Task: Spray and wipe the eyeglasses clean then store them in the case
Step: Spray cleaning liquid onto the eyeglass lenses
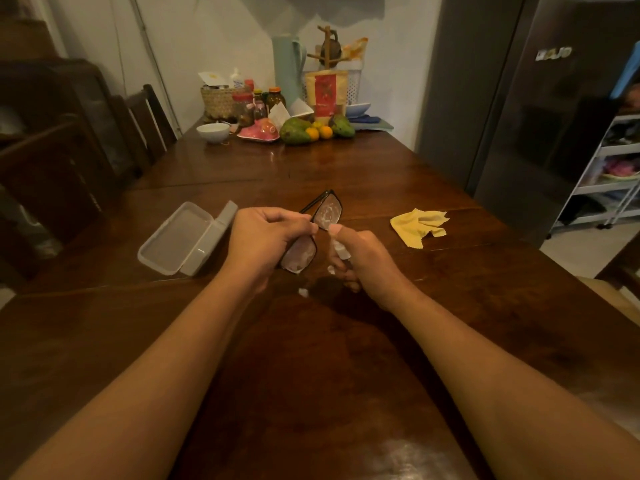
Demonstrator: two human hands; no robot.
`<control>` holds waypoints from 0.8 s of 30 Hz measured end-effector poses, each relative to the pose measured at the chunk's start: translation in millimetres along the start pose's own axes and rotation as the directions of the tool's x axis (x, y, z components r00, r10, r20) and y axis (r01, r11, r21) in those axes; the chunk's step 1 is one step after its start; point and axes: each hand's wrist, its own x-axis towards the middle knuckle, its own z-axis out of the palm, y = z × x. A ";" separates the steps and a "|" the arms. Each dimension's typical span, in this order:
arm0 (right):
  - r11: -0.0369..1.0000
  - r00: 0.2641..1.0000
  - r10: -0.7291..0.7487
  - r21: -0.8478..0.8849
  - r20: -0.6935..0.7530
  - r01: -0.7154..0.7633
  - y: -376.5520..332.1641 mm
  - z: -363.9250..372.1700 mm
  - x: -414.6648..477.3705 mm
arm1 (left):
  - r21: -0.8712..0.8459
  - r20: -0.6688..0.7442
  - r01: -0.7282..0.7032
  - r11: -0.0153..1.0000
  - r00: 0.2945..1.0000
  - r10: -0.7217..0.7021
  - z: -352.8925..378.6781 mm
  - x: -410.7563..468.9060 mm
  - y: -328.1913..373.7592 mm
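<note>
Eyeglasses, black frame, held up over the middle of the table, just clear of the wood. Far lens shows white spray droplets or smear; near lens looks misted too, with a drip at its lower rim. Left hand pinches the frame around the bridge, fingers curled closed on it. Right hand is clenched around a small clear spray bottle, thumb on top near the nozzle, which sits almost touching the far lens.

Handling, as a judgement: light, rigid frame, lenses scratchable and now wet, so likely slippery. Best held by the rim or bridge, as now, with fingertips off the glass. The temple hinges are the weak spot; don't twist them.

Step looks like spraying, wiping not yet started.

Yellow cloth lies crumpled toward the right edge of the table, well apart from the hands. Translucent case lies open toward the left edge, near the left hand. Food clutter sits at the far end.
</note>
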 end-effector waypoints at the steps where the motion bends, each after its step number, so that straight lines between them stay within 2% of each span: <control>1: 1.000 1.000 -0.004 0.012 -0.014 0.004 1.6 -5.0 0.9 | 0.035 -0.002 -0.005 0.999 1.000 0.005 -2.5 0.9 -1.4; 5: 0.999 0.996 -0.001 0.052 -0.087 0.005 9.9 -29.4 5.1 | 0.189 -0.010 -0.034 0.981 0.999 0.036 -9.9 2.2 -2.7; 8: 0.978 0.994 -0.035 0.203 -0.099 0.055 16.6 -43.0 8.5 | 0.307 0.005 -0.054 0.950 0.998 0.055 -15.3 4.6 -4.0; 11: 0.964 0.995 0.006 0.265 -0.104 0.022 18.4 -49.1 13.2 | 0.400 0.036 -0.070 0.914 0.997 0.061 -19.0 5.6 -6.6; 16: 0.990 0.988 0.097 0.117 -0.119 -0.083 17.8 -44.8 20.1 | 0.439 0.049 -0.057 0.897 0.998 0.039 -21.9 6.5 -9.5; 19: 0.991 0.985 0.118 0.071 -0.125 -0.110 18.5 -43.9 24.3 | 0.444 0.067 -0.066 0.894 0.997 0.040 -22.6 7.5 -13.1; 22: 0.990 0.989 0.117 -0.062 -0.091 -0.123 17.7 -44.5 22.9 | 0.474 0.108 -0.085 0.877 0.993 0.038 -24.2 8.7 -14.4; 24: 0.991 0.992 0.107 -0.073 -0.071 -0.112 18.4 -46.1 20.7 | 0.470 0.125 -0.095 0.877 0.991 0.040 -24.8 9.3 -15.1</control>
